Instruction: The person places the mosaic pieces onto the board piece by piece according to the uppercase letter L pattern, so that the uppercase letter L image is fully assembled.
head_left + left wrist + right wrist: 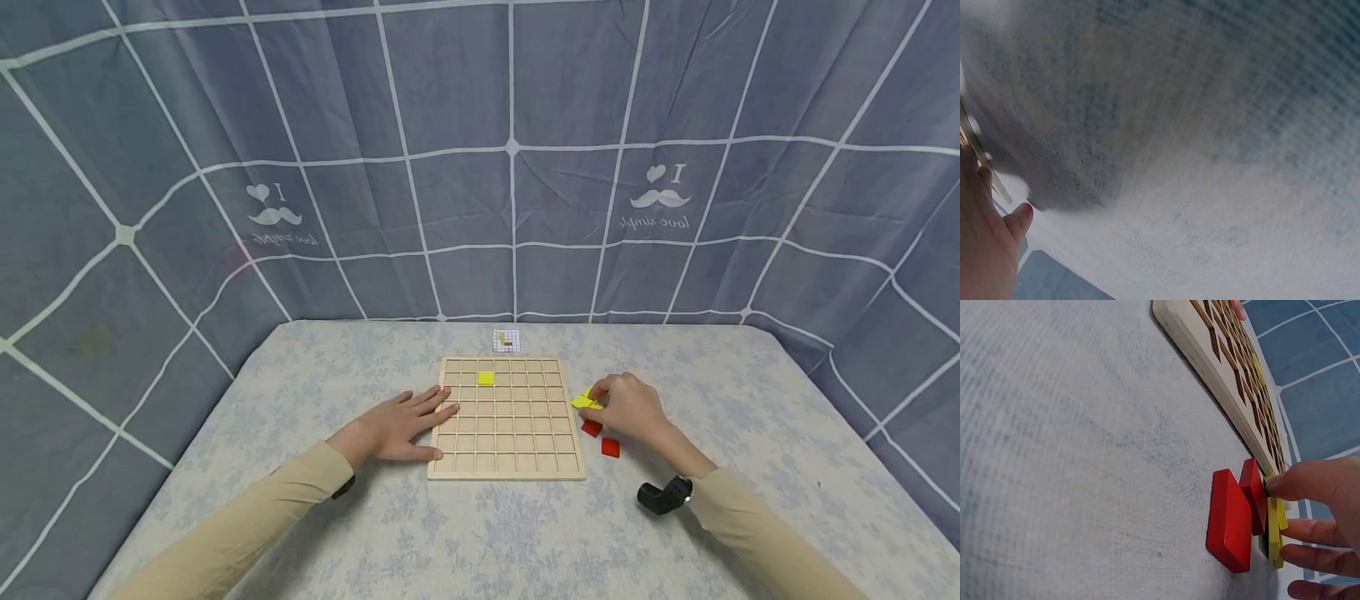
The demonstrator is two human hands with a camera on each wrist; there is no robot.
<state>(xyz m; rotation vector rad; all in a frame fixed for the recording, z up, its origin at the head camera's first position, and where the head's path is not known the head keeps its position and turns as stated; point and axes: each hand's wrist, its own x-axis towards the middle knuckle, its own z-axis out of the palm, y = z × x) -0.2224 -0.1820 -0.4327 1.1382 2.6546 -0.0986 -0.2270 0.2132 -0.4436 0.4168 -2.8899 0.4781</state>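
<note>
A square wooden grid board [507,477] lies flat on the table, with one yellow tile [486,378] in a cell of its upper part. My left hand [401,425] is spread flat at the board's left side, fingertips over its edge. Just off the board's right side, my right hand [628,406] pinches at a small group of yellow tiles [581,402]. In the right wrist view, thumb and fingertips sit around a yellow tile [1273,528]. Two red tiles [1230,522] lie beside that group, on the side nearer me.
Behind the board lies a small printed card [506,340] with a grid and coloured squares. A patterned cloth covers the table [360,533]. A blue-grey curtain [465,200] with white lines rises behind and at both sides. A black wrist device [663,497] sits at the right cuff.
</note>
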